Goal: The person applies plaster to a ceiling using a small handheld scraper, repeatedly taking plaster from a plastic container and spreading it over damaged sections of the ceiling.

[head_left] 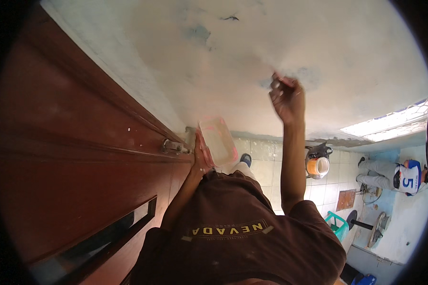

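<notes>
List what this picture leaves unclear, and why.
Head view:
- What, if anything, the right grip holds: motion blur.
- How far the left grip's fingers reach behind the container: the container covers them.
- What the orange bucket contains: too small.
- The blue thing's full shape: cut off by the lower edge.

The right hand (288, 98) curls, raised higher than the left hand (200, 153).

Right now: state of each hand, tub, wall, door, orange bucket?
Left hand: holding tub
Tub: open-topped, pink-marked
Right hand: raised at wall, fingers curled, grip contents blurred
Wall: patchy, bluish spots
Door: shut or ajar unclear
Orange bucket: lid unclear
</notes>
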{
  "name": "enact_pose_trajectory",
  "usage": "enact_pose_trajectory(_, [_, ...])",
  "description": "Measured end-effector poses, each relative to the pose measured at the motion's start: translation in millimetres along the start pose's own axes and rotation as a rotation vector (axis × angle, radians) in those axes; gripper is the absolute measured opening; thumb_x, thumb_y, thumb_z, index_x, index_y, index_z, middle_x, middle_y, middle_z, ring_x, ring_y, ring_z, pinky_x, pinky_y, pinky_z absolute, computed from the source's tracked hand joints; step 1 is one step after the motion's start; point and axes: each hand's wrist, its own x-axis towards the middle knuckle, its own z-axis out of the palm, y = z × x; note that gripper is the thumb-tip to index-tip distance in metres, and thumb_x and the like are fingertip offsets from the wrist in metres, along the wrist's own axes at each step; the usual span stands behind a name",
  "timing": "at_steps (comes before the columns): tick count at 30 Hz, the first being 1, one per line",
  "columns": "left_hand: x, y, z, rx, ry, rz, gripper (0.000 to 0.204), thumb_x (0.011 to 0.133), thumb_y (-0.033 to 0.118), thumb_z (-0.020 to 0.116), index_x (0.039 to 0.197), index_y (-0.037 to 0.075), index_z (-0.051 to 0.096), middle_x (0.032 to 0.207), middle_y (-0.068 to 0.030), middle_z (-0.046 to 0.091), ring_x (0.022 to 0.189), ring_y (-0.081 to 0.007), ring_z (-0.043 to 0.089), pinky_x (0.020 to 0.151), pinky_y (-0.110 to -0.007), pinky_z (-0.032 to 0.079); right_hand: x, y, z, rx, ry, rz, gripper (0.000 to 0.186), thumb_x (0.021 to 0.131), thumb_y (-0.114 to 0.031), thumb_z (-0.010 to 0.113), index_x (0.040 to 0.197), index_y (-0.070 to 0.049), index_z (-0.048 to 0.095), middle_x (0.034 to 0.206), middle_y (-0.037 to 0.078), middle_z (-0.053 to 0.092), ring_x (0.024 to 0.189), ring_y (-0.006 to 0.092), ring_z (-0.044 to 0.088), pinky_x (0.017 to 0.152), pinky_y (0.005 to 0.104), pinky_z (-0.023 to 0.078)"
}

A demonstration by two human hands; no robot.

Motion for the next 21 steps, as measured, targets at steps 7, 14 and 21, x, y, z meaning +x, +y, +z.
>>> enact_pose_trajectory(7, [5.8,-1.9,-1.6,0.133,0.062,0.042,0.070,0.097,0.068,0.035,0.144,0.016,0.043,0.135,-0.0089,0.056,0.122,-0.0282,0.058,0.101,-0.053,0.051,77.4,112.5,-52.3,0.143,0.182,0.371,0.026,0.093,-0.009,0.048,0.107,0.009,0.061,0.093,0.014,0.066,0.077,0.0187,0.061,0.067,0.0267,0.054])
enact_pose_trajectory(14, [-4.3,1.9,9.1,0.089,0.055,0.077,0.070,0.097,0.068,0.035,0.144,0.017,0.043,0.135,-0.0084,0.056,0.121,-0.0279,0.059,0.100,-0.054,0.051,45.1,12.0,41.6,0.354,-0.155,0.118,0.031,0.094,-0.004,0.046,0.118,0.014,0.052,0.104,0.016,0.060,0.082,0.0168,0.057,0.070,0.0266,0.052])
enact_pose_trajectory(21, [-11.7,3.1,20.1,0.078,0.056,0.069,0.071,0.097,0.069,0.035,0.145,0.017,0.042,0.135,-0.0083,0.056,0.122,-0.0294,0.058,0.100,-0.054,0.051,21.5,60.3,-21.7,0.259,0.063,0.203,0.023,0.088,-0.003,0.053,0.106,0.012,0.058,0.093,0.014,0.064,0.076,0.0174,0.059,0.068,0.0290,0.051])
